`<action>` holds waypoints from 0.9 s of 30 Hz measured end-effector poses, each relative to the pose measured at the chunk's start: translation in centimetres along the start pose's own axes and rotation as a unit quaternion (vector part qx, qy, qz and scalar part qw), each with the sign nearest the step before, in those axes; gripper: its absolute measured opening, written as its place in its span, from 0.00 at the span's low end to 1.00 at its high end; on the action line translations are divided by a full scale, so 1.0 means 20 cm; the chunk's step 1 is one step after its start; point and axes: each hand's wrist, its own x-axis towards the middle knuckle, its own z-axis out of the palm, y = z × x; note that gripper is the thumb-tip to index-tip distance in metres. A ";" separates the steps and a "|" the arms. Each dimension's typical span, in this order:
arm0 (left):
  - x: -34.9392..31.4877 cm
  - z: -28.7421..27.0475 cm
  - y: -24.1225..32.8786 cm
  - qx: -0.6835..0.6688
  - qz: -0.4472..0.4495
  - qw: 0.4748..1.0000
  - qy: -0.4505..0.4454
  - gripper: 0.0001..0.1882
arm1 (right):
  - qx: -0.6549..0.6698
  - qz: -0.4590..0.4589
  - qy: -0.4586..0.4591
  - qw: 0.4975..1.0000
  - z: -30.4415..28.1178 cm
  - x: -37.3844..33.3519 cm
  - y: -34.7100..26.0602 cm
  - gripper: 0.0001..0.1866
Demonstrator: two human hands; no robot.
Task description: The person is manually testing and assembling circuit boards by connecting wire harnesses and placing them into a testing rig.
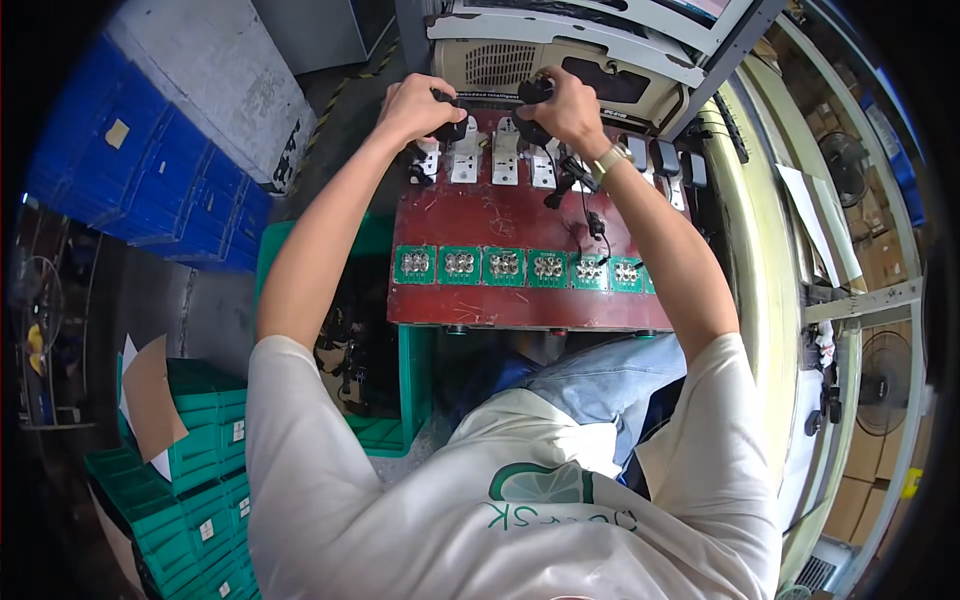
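At the far edge of a red test board (470, 215), my left hand (415, 108) is closed on a black power adapter (455, 130) over the white sockets (505, 160) standing in a row. My right hand (568, 108), with a watch on the wrist, is closed round another black power adapter (534, 92) a little farther right. Whether either adapter sits in its socket I cannot tell, as fingers cover the contact. Black cables with small plugs (596, 224) hang below my right hand. Several green circuit boards (503, 267) with metal contacts line the board's near side.
More black adapters (664, 157) stand at the right end of the socket row. Behind is a beige instrument case (500, 65). A green crate (415, 400) with black cables inside stands left below the board. Green bins (210, 430) and blue bins (110, 150) are stacked left.
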 end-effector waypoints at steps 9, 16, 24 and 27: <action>0.06 0.03 0.00 0.037 -0.017 0.999 -0.022 0.21 | -0.129 -0.029 0.011 0.991 0.13 0.00 -0.18 0.30; 0.10 0.15 0.06 0.205 0.032 0.978 -0.001 0.21 | -0.191 -0.095 0.092 0.973 0.35 -0.07 -0.21 0.22; -0.04 -0.09 -0.07 -0.145 -0.033 0.988 0.029 0.28 | 0.060 0.020 0.007 0.998 -0.15 -0.07 -0.01 0.30; -0.12 -0.30 -0.26 -0.430 -0.084 0.899 -0.024 0.30 | 0.377 0.055 -0.084 0.921 -0.29 -0.12 0.19 0.27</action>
